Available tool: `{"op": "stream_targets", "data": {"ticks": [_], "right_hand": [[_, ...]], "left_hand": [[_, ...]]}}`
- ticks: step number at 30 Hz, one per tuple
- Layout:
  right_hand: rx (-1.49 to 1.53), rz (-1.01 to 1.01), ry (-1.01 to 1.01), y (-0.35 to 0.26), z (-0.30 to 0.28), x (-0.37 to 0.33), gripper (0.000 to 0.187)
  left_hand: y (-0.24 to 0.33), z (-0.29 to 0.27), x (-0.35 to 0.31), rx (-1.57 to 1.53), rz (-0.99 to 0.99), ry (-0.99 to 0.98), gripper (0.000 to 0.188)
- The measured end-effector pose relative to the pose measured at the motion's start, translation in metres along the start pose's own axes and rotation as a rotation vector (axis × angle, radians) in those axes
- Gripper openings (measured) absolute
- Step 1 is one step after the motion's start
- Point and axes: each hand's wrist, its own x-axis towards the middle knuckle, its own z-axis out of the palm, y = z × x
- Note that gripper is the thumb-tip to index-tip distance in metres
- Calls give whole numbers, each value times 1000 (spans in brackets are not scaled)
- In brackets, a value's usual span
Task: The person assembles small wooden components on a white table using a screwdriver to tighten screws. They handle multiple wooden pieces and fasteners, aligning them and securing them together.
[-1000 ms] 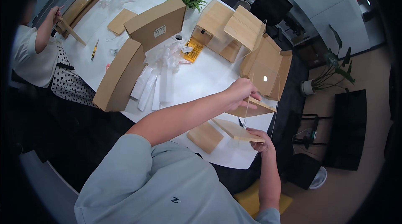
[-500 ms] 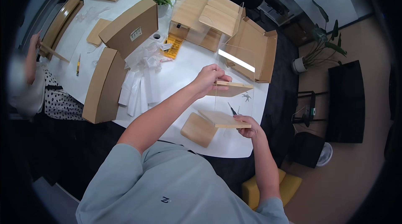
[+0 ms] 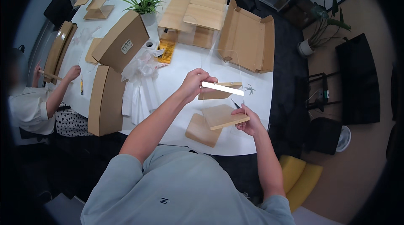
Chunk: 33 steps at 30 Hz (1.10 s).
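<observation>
Our left hand (image 3: 194,83) is pinched on the upper edge of a clear plastic sheet (image 3: 221,67) (hard to see except for a bright glare strip along it), holding it upright above the white desk (image 3: 181,63). Our right hand (image 3: 251,120) grips the near end of a light wooden board (image 3: 223,116), which sits at the sheet's lower edge and is held just off the desk; a thin dark tool shows at that hand's fingers, though we cannot tell exactly what it is. Two more wooden boards lie below: one flat piece (image 3: 203,130) near the desk's front edge, another (image 3: 219,92) under our left hand. Behind them stands an opened cardboard box (image 3: 248,42), and to the left two closed cardboard boxes (image 3: 121,43) flank a heap of white plastic wrapping (image 3: 141,82). A potted green plant (image 3: 145,3) stands farther back. At the far left, another person's hand (image 3: 74,72) rests on the desk.
</observation>
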Motion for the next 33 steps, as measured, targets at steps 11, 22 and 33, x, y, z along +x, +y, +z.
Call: {"op": "stream_targets", "data": {"ticks": [11,22,33], "right_hand": [[137,-178,-214,28,-26,-15,48],[101,-239,-260,31,-24,-25,23],[199,-108,-188,24,-13,-26,18]], "left_hand": [[-12,13,14,81,-7,22,11],[-36,9,26,89,-84,41,14],[-45,-8,29,44,-51,57,12]]}}
